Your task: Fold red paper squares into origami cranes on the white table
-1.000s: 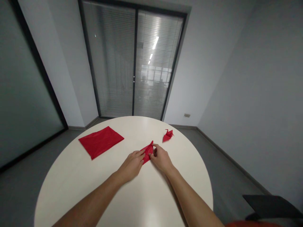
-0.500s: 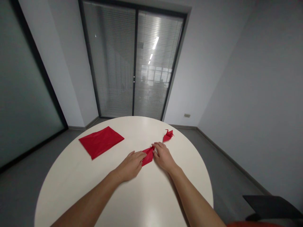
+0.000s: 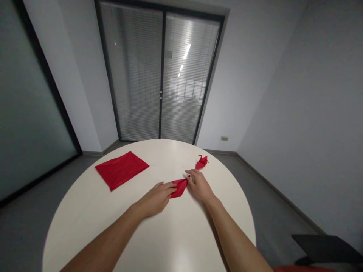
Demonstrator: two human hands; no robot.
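A partly folded piece of red paper (image 3: 179,187) lies on the white round table between my hands. My left hand (image 3: 159,196) rests over its left side, fingers together and pressing it down. At the paper's upper right corner, the thumb and index finger of my right hand (image 3: 199,186) close on its tip. Just beyond that hand stands a small folded red paper crane (image 3: 202,162). The paper's left part is hidden under my left fingers.
Flat red paper (image 3: 121,170) lies at the left of the round table (image 3: 93,223). A dark chair part (image 3: 326,247) shows at the lower right. Glass doors with blinds (image 3: 141,75) stand behind the table.
My right hand has shifted slightly right, its fingers now at the paper's tip, and more of the red paper shows between the hands. My left hand has hardly moved.
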